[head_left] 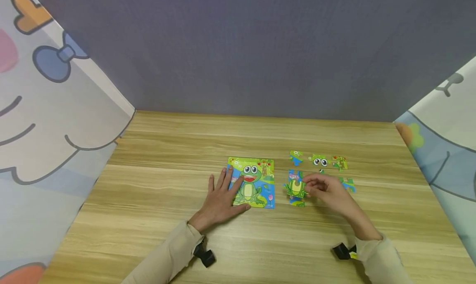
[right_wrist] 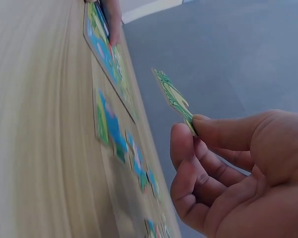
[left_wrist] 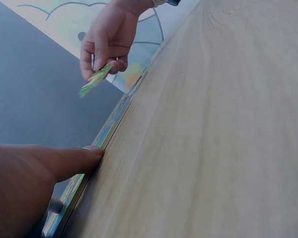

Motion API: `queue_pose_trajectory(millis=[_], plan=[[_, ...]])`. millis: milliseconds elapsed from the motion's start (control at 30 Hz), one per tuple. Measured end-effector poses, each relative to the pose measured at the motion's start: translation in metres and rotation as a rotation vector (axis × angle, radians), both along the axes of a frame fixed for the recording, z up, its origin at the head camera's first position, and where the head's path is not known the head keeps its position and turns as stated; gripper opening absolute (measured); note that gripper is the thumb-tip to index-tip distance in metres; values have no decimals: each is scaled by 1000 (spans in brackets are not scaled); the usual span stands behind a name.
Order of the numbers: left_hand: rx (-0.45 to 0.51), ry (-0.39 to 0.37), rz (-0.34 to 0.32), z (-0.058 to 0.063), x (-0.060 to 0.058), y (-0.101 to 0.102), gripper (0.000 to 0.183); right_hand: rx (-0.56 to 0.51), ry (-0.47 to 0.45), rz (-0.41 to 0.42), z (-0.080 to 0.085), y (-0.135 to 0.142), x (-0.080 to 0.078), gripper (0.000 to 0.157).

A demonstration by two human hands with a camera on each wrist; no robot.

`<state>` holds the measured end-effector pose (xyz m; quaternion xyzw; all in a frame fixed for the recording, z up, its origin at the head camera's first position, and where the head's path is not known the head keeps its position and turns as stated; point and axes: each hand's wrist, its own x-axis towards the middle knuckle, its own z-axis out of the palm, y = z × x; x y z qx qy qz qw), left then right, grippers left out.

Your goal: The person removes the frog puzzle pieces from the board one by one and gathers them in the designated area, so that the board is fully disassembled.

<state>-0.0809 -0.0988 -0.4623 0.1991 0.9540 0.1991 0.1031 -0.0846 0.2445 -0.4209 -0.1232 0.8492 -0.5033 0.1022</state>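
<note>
My left hand lies with spread fingers on the left part of a frog picture board, its thumb along the lower edge. To the right, my right hand pinches a green puzzle piece printed with the frog's yellow belly. In the right wrist view this puzzle piece is held between thumb and index finger, raised above the table and tilted. Below it in the head view, a blue and pink piece and a green and blue piece are partly covered.
Behind the right hand lie a blue-green corner piece, a piece with the frog's eyes and an apple-tree piece. Another piece is right of the hand. The wooden table meets a grey partition at the back.
</note>
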Motion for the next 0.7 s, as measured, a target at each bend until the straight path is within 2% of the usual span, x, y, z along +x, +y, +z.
queue_pose_trajectory(millis=[400,700], plan=[[-6,-6,0,0,-1,1,87,-3,50,-12,-9,36,12,21],[-3,-3,-1,0,-1,0,86,-4,54,-10,-16,58,23,21]])
